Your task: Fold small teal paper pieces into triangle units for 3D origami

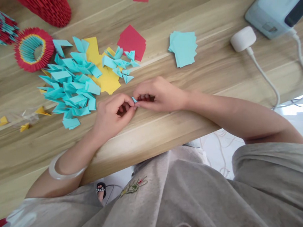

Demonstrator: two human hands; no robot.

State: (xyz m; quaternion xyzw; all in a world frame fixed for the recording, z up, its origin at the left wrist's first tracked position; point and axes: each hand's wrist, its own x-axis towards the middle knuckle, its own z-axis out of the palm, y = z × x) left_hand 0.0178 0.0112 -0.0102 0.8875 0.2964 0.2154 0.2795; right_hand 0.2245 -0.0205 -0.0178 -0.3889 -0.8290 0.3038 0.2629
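Observation:
Between the fingertips of both hands is a small light-blue folded paper piece (134,99), mostly covered by the fingers. My left hand (114,111) pinches it from the left, and my right hand (160,94) pinches it from the right, just above the wooden table (153,134). Beyond my left hand lies a heap of light-blue folded paper pieces (71,81). A few smaller folded blue triangles (121,61) rest on yellow paper sheets (109,78) just past my hands.
Red paper squares (132,43) and a stack of light-blue paper (184,48) lie further back. A red-and-blue paper ring (21,53) stands at left near a red paper cylinder (51,9). At right are a white earbud case (243,38), a pale-blue device (274,9) and cables.

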